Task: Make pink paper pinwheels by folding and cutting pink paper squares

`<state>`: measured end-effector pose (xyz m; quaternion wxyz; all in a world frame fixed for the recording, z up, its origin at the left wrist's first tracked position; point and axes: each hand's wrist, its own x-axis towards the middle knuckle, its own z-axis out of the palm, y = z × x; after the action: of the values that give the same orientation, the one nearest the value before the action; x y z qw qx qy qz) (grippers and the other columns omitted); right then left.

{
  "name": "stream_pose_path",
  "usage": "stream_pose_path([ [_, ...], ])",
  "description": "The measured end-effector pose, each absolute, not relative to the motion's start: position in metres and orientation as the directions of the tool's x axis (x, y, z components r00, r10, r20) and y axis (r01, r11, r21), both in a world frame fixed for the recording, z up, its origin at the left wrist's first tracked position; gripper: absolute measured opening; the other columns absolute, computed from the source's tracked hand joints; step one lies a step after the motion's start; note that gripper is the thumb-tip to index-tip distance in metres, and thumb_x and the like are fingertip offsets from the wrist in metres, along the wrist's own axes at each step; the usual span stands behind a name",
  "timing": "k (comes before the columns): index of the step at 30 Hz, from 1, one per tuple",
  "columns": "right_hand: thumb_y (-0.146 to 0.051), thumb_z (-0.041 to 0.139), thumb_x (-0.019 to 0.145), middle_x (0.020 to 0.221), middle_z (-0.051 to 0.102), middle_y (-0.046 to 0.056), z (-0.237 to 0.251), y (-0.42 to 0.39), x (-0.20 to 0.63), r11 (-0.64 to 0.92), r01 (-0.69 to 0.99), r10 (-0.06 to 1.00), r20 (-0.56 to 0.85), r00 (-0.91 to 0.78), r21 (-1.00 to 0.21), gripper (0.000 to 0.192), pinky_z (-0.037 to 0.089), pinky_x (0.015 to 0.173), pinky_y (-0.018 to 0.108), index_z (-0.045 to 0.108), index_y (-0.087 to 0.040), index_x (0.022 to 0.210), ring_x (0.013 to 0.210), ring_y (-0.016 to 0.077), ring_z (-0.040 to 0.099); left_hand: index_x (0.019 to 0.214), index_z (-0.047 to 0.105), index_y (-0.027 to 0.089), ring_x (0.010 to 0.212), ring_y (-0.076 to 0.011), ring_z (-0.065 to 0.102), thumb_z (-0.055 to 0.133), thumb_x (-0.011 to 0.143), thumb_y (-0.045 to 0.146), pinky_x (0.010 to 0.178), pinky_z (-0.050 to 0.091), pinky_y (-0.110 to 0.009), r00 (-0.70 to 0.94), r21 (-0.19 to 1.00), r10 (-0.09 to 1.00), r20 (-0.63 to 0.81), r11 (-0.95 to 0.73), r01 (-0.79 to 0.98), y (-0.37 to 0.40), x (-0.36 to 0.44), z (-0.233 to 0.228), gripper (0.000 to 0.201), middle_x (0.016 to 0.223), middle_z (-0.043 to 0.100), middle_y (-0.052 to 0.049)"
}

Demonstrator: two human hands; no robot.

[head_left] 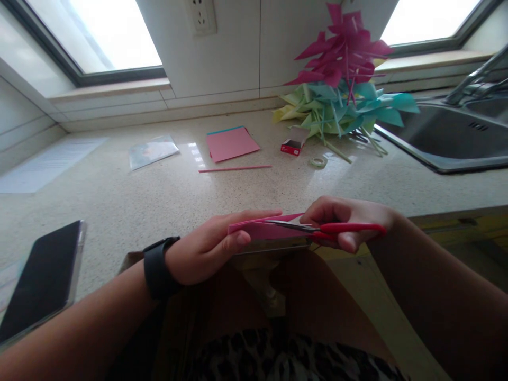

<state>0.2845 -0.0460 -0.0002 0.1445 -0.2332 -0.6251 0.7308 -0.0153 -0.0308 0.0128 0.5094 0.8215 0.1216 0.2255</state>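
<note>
A speckled stone countertop (159,196) runs under two windows, a steel sink (444,137) at its far right. At its near edge the left hand (210,246) pinches folded pink paper (257,230), while the right hand (349,219) grips red-handled scissors (329,229), blades over the paper. Paper pinwheels (341,90) are heaped beside the sink.

Daylight pours in from two windows (99,37) well beyond the fingers (254,216), both blown out to white. It leaves a pale glare on the worktop (190,151) beyond the fingers, while everything nearer than them, the forearms and lap, sits in dim shadow. Straight edges bow strongly toward the frame's borders. Focus is soft throughout, with slight blur at the fingers.
</note>
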Motion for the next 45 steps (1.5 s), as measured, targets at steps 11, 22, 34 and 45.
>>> stream_pose_path([
  [11, -0.057, 0.087, 0.065, 0.057, 0.049, -0.007, -0.0043, -0.046, 0.2844, -0.232, 0.086, 0.514, -0.197, -0.835, -0.969, 0.054, 0.02, 0.036, 0.017, 0.054, -0.016, 0.071, 0.043, 0.0037, 0.036, 0.151, 0.046, 0.023, 0.137, -0.0264, 0.05, 0.039, 0.105, 0.043, 0.113, 0.038, -0.038, 0.887, 0.885, 0.383, 0.26, -0.462, -0.059, -0.0308, -0.0117, 0.0123, 0.051, 0.154, 0.05, -0.011],
  [22, -0.058, 0.087, 0.063, 0.054, 0.047, -0.008, 0.0016, -0.0444, 0.2825, -0.266, 0.117, 0.462, -0.233, -0.856, -0.957, 0.056, 0.022, 0.035, 0.016, 0.062, -0.012, 0.082, 0.042, 0.0037, 0.034, 0.148, 0.05, 0.021, 0.129, -0.0284, 0.056, 0.039, 0.104, 0.046, 0.109, 0.042, -0.039, 0.879, 0.915, 0.42, 0.223, -0.4, -0.041, -0.033, -0.0123, 0.0096, 0.052, 0.145, 0.058, -0.013],
  [34, -0.06, 0.086, 0.065, 0.055, 0.045, -0.009, 0.0026, -0.042, 0.2777, -0.2, 0.124, 0.473, -0.206, -0.857, -0.972, 0.055, 0.02, 0.034, 0.016, 0.064, -0.013, 0.081, 0.042, 0.0035, 0.033, 0.145, 0.053, 0.02, 0.11, -0.0265, 0.065, 0.04, 0.104, 0.047, 0.094, 0.051, -0.037, 0.882, 0.928, 0.421, 0.213, -0.368, -0.049, -0.0341, -0.0096, 0.0063, 0.051, 0.135, 0.064, -0.015],
  [45, -0.061, 0.089, 0.059, 0.052, 0.046, -0.008, 0.0003, -0.0413, 0.2798, -0.244, 0.153, 0.485, -0.257, -0.836, -0.958, 0.058, 0.019, 0.033, 0.016, 0.064, -0.012, 0.079, 0.04, 0.0035, 0.032, 0.14, 0.058, 0.02, 0.1, -0.0231, 0.067, 0.04, 0.104, 0.045, 0.087, 0.052, -0.032, 0.888, 0.934, 0.405, 0.218, -0.349, -0.071, -0.0344, -0.0089, 0.0073, 0.047, 0.113, 0.072, -0.012],
])
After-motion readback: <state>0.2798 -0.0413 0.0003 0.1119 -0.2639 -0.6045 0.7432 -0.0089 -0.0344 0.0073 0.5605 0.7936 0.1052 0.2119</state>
